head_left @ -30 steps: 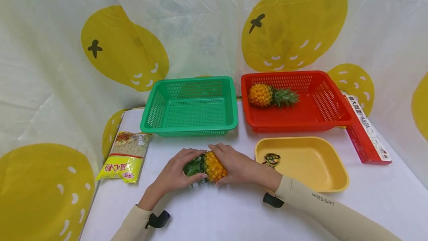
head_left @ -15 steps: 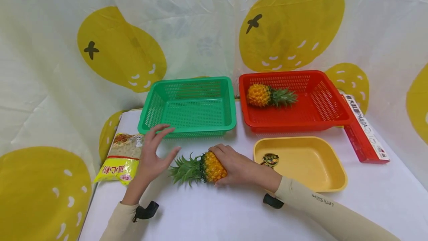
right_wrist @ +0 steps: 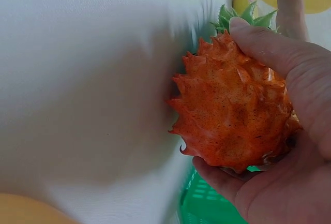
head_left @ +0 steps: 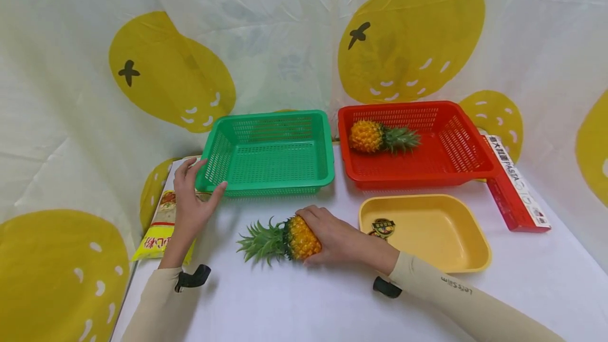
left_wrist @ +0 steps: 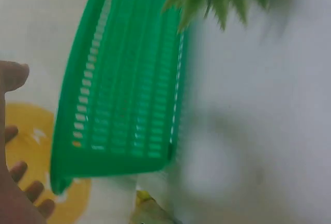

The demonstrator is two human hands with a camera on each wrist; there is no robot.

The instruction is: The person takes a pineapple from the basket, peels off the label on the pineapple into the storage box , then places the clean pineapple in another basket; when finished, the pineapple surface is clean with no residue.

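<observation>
A small pineapple (head_left: 300, 239) with orange-yellow skin lies on its side on the white table, its green leaves pointing left. My right hand (head_left: 338, 237) grips it round the base end. In the right wrist view the thumb and fingers curl round the spiky fruit (right_wrist: 232, 105). Farther left, my left hand (head_left: 191, 209) is raised with fingers spread and holds nothing. It is at the front left corner of the green basket (head_left: 271, 189), partly over a bag of dry food (head_left: 161, 234). Whether its fingertips touch the basket rim I cannot tell.
A red basket (head_left: 423, 177) at the back right holds another pineapple (head_left: 368, 136). In front of it is a shallow yellow tray (head_left: 437, 236), with a black-and-gold tag (head_left: 382, 227) at its left side. A red pasta box (head_left: 518, 189) lies at the right edge.
My left hand has let go of the pineapple's leaves and moved left and away to the green basket's corner. The leaves have spread out. My right hand stays on the fruit.
</observation>
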